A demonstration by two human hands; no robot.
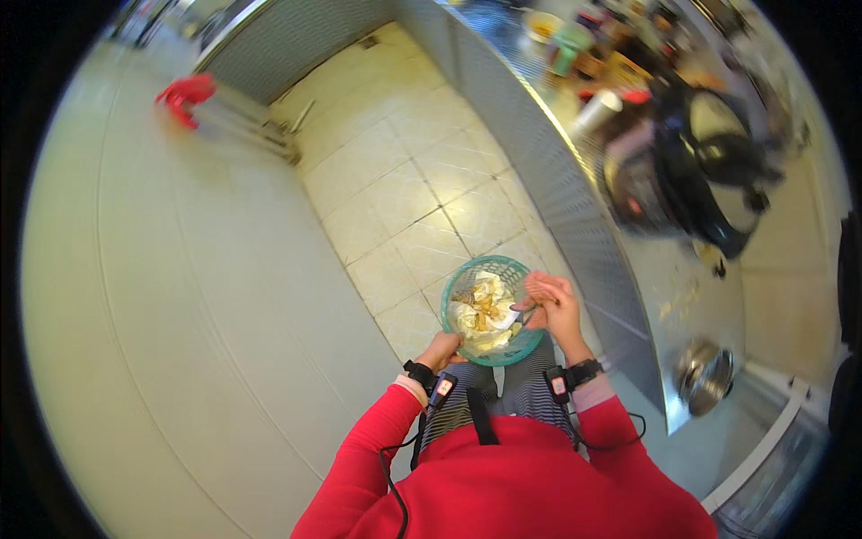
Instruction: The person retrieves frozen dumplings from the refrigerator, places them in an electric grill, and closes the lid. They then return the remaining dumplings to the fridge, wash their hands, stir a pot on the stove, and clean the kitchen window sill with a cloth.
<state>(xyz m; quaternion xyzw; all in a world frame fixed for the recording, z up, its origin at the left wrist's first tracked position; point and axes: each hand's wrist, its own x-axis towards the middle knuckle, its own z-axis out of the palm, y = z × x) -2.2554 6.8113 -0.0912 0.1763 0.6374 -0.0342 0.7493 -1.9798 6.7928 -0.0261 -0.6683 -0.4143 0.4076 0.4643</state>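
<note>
A green plastic waste basket (pixel 452 276) with a thin clear liner stands at my knees. Inside it lie crumpled white papers (pixel 495 286) and yellowish-brown scraps (pixel 486 311). My left hand (pixel 443 350) grips the basket's near left rim. Over the right side of the basket is my right hand (pixel 560 308), its fingers closed on a pink, textured cloth-like piece (pixel 537 290). A dark curved edge shows beside that piece; what it belongs to, I cannot tell.
Along the right runs a counter (pixel 680 290) with a black electric cooker (pixel 707 162), a white cup (pixel 599 111) and a steel pot (pixel 704 377). Several blurred containers crowd its far end. A pale wall panel (pixel 202 269) rises at left, near a red object (pixel 185 101).
</note>
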